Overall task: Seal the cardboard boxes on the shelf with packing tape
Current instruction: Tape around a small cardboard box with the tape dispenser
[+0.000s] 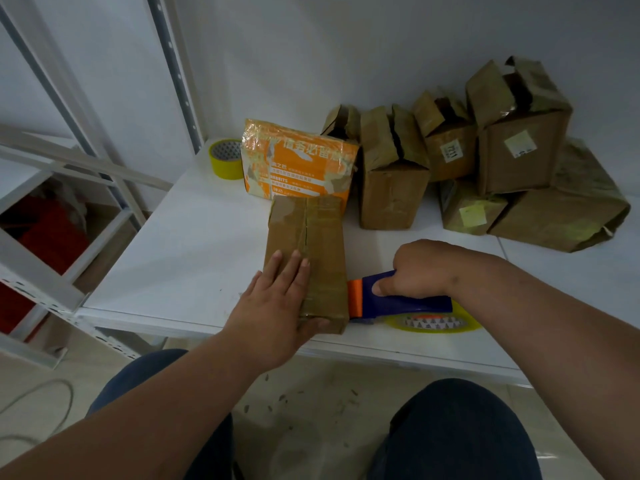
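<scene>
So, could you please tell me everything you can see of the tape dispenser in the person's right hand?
The tape dispenser has a dark blue body with an orange piece at its front end and carries a yellow-rimmed roll of tape at the back. It looks like plastic. It lies low over the white shelf near the front edge, its orange end against the right side of the cardboard box. The right hand grips its handle from above; the left hand presses flat on the box.
</scene>
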`<control>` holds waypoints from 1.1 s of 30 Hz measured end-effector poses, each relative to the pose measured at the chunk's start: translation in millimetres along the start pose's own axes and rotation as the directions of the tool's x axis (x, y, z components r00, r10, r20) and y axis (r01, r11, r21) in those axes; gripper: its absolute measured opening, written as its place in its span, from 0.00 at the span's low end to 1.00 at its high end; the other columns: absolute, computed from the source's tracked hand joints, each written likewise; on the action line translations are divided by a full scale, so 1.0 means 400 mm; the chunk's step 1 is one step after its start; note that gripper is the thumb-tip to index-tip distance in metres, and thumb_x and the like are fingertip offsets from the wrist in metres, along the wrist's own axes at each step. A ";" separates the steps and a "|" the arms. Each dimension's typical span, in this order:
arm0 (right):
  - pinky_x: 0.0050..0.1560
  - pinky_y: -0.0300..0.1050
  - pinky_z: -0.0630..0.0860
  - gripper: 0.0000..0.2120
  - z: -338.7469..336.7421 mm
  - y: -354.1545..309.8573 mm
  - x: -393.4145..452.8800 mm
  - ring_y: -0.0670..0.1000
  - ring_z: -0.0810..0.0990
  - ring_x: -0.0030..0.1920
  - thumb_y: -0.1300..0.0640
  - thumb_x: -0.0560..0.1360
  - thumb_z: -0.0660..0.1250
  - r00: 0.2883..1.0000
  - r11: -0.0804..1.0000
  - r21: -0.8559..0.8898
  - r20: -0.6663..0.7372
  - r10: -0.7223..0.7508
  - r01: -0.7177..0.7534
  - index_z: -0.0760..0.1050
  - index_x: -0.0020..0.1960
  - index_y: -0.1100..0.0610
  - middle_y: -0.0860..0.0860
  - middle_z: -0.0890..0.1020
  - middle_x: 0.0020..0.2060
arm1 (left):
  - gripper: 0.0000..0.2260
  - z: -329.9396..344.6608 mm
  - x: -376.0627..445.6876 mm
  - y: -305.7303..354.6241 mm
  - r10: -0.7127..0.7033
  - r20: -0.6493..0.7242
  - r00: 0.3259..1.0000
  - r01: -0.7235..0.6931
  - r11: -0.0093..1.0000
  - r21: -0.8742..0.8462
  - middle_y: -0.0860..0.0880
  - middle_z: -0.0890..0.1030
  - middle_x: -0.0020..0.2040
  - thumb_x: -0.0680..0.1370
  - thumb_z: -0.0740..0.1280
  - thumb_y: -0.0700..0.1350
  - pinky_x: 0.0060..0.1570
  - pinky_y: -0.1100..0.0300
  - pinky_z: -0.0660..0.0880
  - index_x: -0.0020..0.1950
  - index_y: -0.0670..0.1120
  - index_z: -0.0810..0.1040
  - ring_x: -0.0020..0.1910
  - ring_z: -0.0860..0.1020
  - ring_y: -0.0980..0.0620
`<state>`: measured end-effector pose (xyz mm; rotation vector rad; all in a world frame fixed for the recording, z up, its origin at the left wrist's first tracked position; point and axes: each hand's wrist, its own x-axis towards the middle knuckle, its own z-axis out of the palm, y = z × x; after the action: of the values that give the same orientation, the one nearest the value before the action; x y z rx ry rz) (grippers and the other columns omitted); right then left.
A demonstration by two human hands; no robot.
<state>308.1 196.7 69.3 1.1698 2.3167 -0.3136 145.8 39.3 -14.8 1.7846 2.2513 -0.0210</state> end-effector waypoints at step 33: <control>0.34 0.43 0.70 0.23 0.056 0.158 -0.096 0.56 0.81 0.36 0.39 0.73 0.68 0.931 0.685 0.709 -0.114 0.346 -0.168 0.77 0.39 0.61 0.58 0.82 0.37 | 0.38 -0.104 -0.082 -0.027 -0.029 0.068 0.997 0.021 0.992 0.124 0.57 0.57 0.75 0.73 0.66 0.56 0.72 0.33 0.41 0.77 0.60 0.48 0.76 0.57 0.51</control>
<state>385.2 199.2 73.2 1.9742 2.2311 -1.0564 133.9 12.7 30.6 1.7863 2.2679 -0.2280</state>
